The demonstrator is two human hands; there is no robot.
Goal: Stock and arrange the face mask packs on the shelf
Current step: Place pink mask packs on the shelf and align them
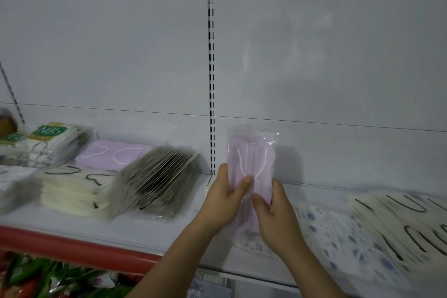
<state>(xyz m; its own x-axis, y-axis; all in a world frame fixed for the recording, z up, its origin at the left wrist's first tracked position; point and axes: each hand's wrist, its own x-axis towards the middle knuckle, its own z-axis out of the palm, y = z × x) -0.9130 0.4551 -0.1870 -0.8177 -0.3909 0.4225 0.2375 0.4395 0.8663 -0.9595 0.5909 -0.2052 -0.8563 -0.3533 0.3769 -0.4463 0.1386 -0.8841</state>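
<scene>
On the white shelf (pixel 150 230), grey mask packs (pixel 154 179) lean at the left. The left hand (pixel 226 197) and right hand (pixel 273 213), forearms angled upward, both grip a pink face mask pack (pixel 251 159) upright above the shelf, thumbs pressed across its front.

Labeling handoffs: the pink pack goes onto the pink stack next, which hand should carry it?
Left, probably. The pink stack lies left of the pink pack; left hand is nearer, while right hand would cross over.

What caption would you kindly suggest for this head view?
Both hands, left and right, hold a pink mask pack upright above the white shelf.
</scene>
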